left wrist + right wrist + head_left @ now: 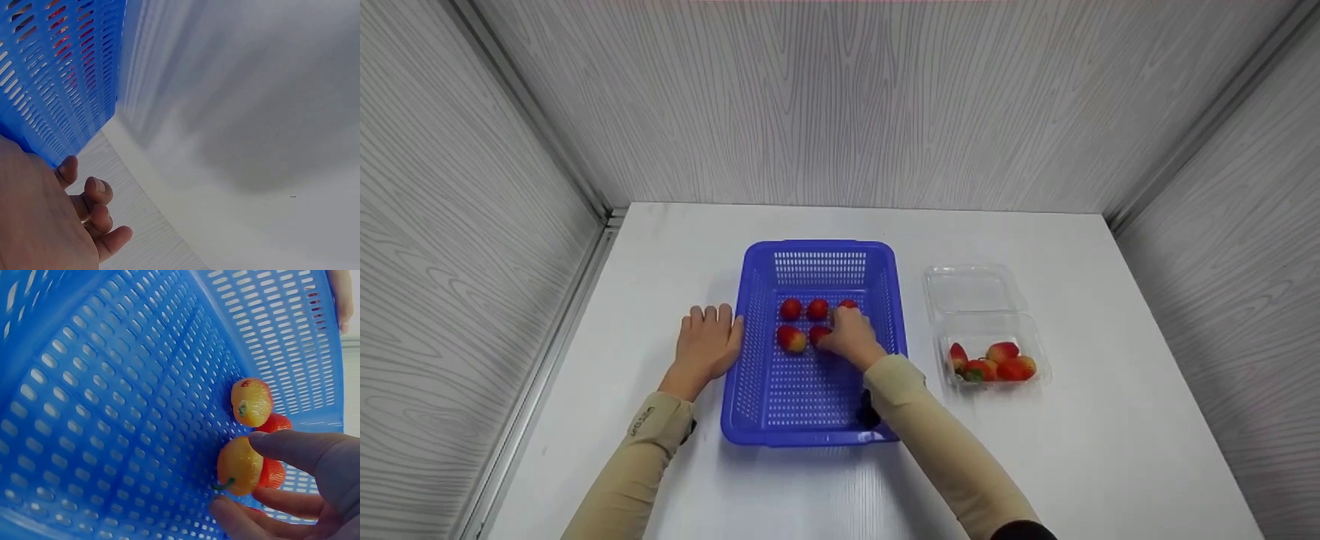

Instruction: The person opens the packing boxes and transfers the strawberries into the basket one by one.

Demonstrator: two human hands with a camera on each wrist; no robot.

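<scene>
Left sleeve [649,427], lower left of head view, has small dark print near the cuff, too small to read. Left hand [706,343] lies flat on the white table [1110,450], fingers relaxed, holding nothing, its side touching the outer left wall of the blue basket [750,405]. Left wrist view: fingers [95,194] loosely bent beside the slotted blue wall.

Basket sits centre frame, perforated. Inside, upper half: strawberries in two rows, one [790,308] and another [817,308] in the back row, a third partly hidden behind the right hand, a yellowish one [791,339] in front.

Right hand [853,337] is inside the basket, fingers pinching a strawberry [819,334]. Right wrist view: thumb and fingers close around that strawberry [241,464], which rests on the basket floor, touching neighbours.

Right of basket: clear clamshell box [971,289], lid open, with several strawberries [997,364] in its near tray. No label readable.
</scene>
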